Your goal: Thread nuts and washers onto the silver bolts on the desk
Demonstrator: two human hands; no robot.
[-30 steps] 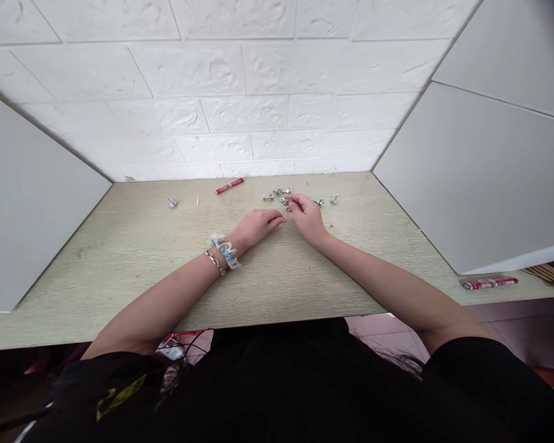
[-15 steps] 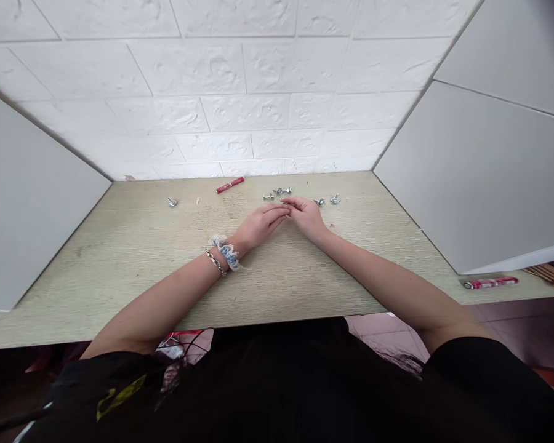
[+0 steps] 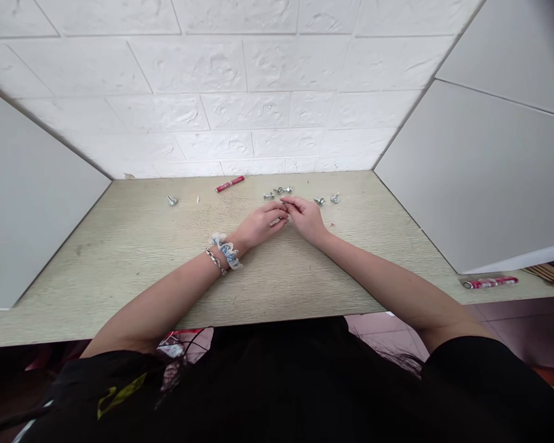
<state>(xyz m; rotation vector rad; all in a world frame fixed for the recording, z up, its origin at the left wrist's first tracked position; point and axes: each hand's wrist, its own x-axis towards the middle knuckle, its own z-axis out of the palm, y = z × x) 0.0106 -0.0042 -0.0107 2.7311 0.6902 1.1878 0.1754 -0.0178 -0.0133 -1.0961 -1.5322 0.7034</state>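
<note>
My left hand (image 3: 261, 224) and my right hand (image 3: 306, 218) meet at their fingertips over the wooden tabletop (image 3: 258, 289). The fingers of both are bent and pressed around something small, mostly hidden between them. Just beyond the fingertips lie a small bolt (image 3: 268, 195) and a cluster of metal bolts with nuts (image 3: 283, 190). Right beside my right hand is another bolt (image 3: 320, 201), and a further one (image 3: 335, 198) lies to its right. A single bolt (image 3: 172, 200) rests far to the left.
A red marker (image 3: 229, 184) lies near the white brick wall (image 3: 240, 111). Another red marker (image 3: 490, 282) is at the right edge. Grey panels stand left (image 3: 37, 203) and right (image 3: 480, 178). A small white scrap (image 3: 197, 200) lies left of centre.
The fingers of my left hand have shifted slightly, with a wider gap between them near the fingertips. The bolts on the table have stayed in place.
</note>
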